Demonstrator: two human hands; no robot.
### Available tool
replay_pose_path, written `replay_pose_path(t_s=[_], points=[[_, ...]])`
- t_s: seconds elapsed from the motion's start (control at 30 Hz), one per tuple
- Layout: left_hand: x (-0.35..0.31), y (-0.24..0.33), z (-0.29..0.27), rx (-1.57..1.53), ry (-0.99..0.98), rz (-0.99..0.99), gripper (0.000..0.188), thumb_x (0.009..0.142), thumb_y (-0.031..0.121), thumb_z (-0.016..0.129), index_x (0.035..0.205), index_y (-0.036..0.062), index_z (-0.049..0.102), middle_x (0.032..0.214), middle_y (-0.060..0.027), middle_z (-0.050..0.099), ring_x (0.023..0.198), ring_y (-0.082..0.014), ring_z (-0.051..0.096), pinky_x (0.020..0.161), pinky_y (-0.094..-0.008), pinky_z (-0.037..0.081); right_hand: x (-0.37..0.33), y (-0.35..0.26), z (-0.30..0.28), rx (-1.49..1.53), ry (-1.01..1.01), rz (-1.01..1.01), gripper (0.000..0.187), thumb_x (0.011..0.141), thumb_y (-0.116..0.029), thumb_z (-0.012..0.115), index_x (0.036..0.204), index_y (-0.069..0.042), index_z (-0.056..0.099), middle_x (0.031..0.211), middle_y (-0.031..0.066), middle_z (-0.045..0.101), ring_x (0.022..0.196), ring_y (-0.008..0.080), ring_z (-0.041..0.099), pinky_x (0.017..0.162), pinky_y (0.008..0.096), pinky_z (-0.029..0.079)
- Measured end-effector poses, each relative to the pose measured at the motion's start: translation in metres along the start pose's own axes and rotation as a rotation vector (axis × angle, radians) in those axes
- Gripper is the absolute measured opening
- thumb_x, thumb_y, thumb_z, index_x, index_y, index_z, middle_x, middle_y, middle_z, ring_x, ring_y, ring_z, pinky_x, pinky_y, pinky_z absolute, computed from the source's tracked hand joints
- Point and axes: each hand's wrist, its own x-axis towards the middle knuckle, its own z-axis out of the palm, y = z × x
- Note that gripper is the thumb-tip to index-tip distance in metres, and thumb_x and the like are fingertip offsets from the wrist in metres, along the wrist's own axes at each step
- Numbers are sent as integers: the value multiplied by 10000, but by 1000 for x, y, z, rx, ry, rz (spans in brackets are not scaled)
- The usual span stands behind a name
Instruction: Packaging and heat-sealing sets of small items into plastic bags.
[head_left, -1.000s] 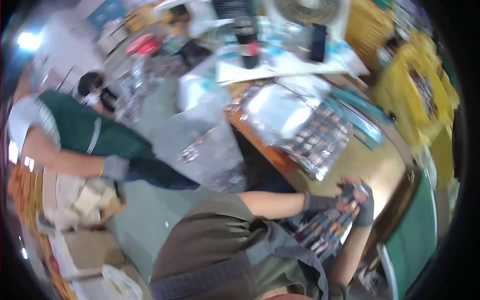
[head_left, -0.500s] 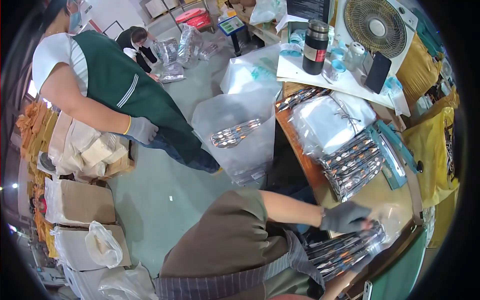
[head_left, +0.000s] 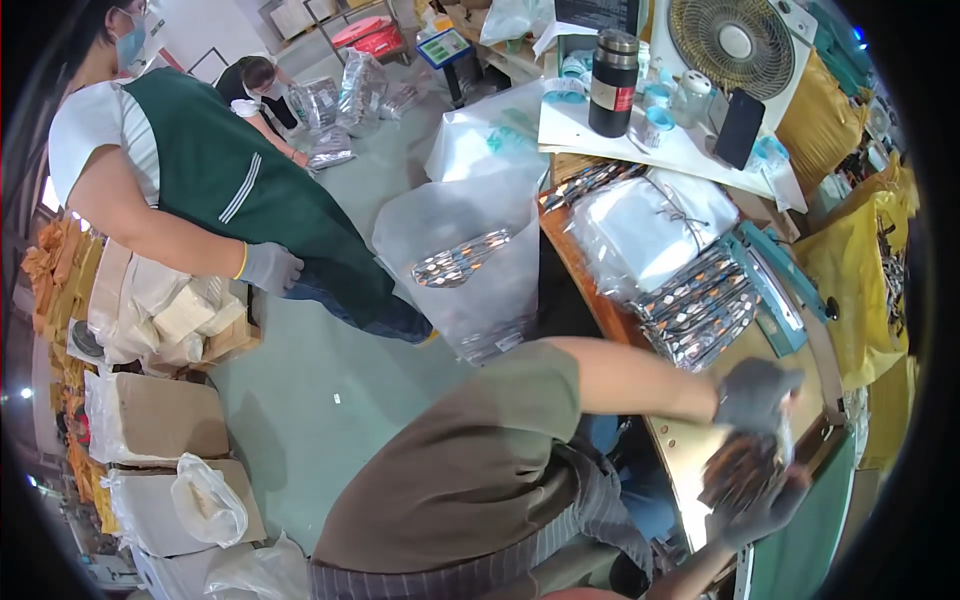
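Head view: left hand [head_left: 754,394], right hand [head_left: 766,512], grip around bundle [head_left: 738,470] near bare tabletop edge [head_left: 672,436].

One wide lens sits on the head of the worker [head_left: 450,450] over there, looking down close over the left forearm [head_left: 645,382] and across the bench [head_left: 690,445], whose orange-brown left edge [head_left: 594,281] slants through its view.

Blurred Patterned Bundle at Both Hands

The bundle [head_left: 740,468] is showing dark brown with paler flecks, its finer pattern blurring. It is sitting tilted between the left hand [head_left: 757,394] and the gripping right hand [head_left: 765,512], above the tan tabletop [head_left: 685,470].
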Motion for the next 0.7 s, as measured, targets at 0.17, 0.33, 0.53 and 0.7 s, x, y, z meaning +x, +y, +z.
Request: replay_pose_path(t_s=[0.17,0.33,0.53,0.7], points=[[67,-25,22,752,-370,37,176,652,208,641,768,84,691,740,-95,660,707,-257,648,573,-389,491,89,40,-33,-262,-491,109,45,860,5,479,898,-12,496,770,49,473,724,157,457,689,295,408],[79,12,23,478,-144,100,178,658,154,603,770,60,705,754,-122,668,730,-286,655,613,-379,506,105,55,-69,-164,-273,152,82,816,20,485,858,-46,511,759,-30,408,715,73,404,657,210,350],[86,3,-37,362,-276,272,139,721,141,555,736,60,666,756,-200,633,715,-362,618,635,-435,486,98,55,-36,-165,-220,272,66,782,-54,557,824,-8,533,697,34,493,683,156,474,643,302,416],[88,2,-37,67,-342,233,220,790,141,490,859,5,650,738,-151,645,584,-252,635,637,-374,493,109,17,-48,-51,-203,202,109,832,-80,574,768,-45,494,688,-8,464,641,65,417,604,211,378]])
